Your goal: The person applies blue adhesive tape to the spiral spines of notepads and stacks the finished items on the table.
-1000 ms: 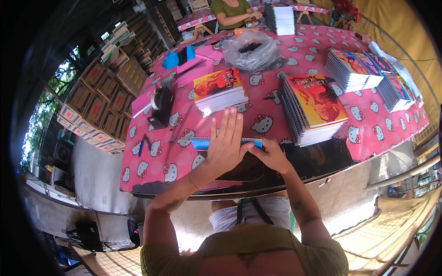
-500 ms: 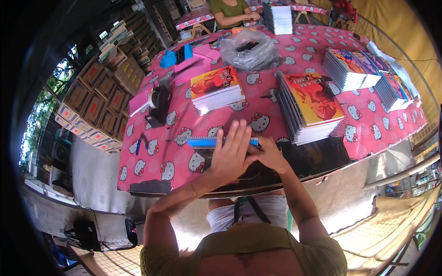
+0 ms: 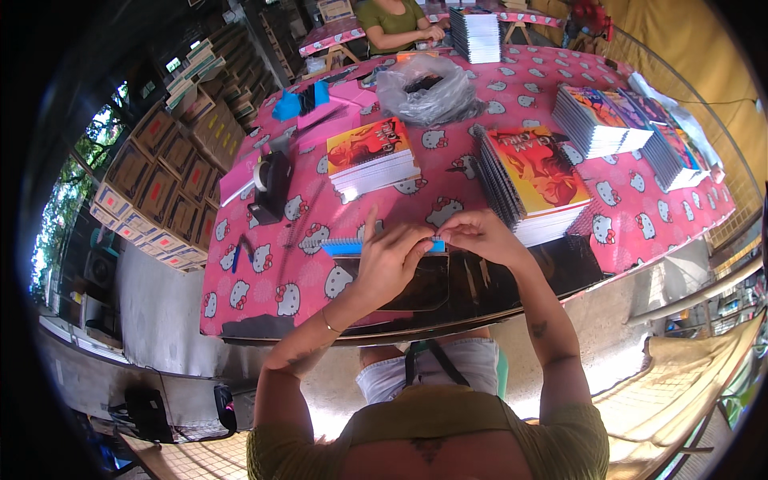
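A narrow blue strip (image 3: 342, 249) with a row of spiral coil loops along its upper edge lies crosswise near the table's front edge. My left hand (image 3: 390, 258) is bent over its middle and right part, thumb and fingers closing near the right end. There, thumb and forefinger of my right hand (image 3: 486, 237) pinch at the end of the coil; the exact grip is too small to see. My left fingers cover part of the strip. Beyond my hands sit a shorter pile of spiral notebooks (image 3: 372, 154) and, to the right, a taller pile (image 3: 538, 172), both with red and yellow covers.
A black tape dispenser (image 3: 273, 186) and pens (image 3: 242, 252) lie at left. Farther back are a clear plastic bag (image 3: 428, 92) and pink sheets (image 3: 328, 120). More notebook piles (image 3: 602, 120) stand at right. Another person (image 3: 398, 28) sits across the table. Cartons (image 3: 156, 188) are stacked at left.
My left hand has gone from flat, stretched fingers to bent ones, closing near the strip's right end. The right hand has risen slightly, its fingertips now pinched at the coil's end.
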